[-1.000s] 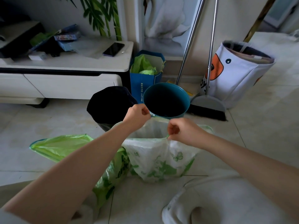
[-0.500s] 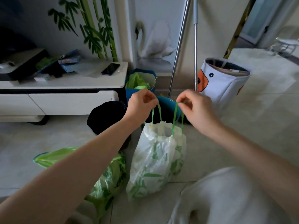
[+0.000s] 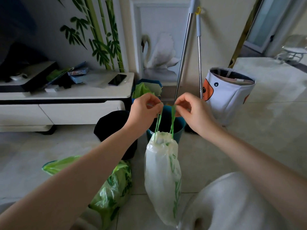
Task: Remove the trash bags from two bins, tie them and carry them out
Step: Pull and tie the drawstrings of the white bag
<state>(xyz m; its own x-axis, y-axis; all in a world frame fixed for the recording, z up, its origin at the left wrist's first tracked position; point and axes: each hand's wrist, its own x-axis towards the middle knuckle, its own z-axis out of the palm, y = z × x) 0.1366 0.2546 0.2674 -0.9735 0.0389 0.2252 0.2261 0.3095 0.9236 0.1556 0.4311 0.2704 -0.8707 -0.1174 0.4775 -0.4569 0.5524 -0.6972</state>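
A white trash bag (image 3: 162,176) with green leaf print hangs in front of me, its mouth cinched tight by green drawstrings (image 3: 172,120). My left hand (image 3: 143,110) pinches the left string loop and my right hand (image 3: 191,110) pinches the right one, both above the bag. Behind the bag stand a teal bin (image 3: 180,128) and a black bin (image 3: 111,127). A green trash bag (image 3: 114,185) lies on the floor to the left, partly hidden by my left forearm.
A white TV cabinet (image 3: 66,103) with a phone (image 3: 117,79) stands at the left. A blue paper bag (image 3: 146,87), two broom handles (image 3: 191,55) and a white fabric basket (image 3: 227,93) line the wall. My knee (image 3: 232,205) fills the lower right.
The white bag has been lifted off the floor by its drawstrings and its mouth has been pulled shut. Both hands rose and came closer together.
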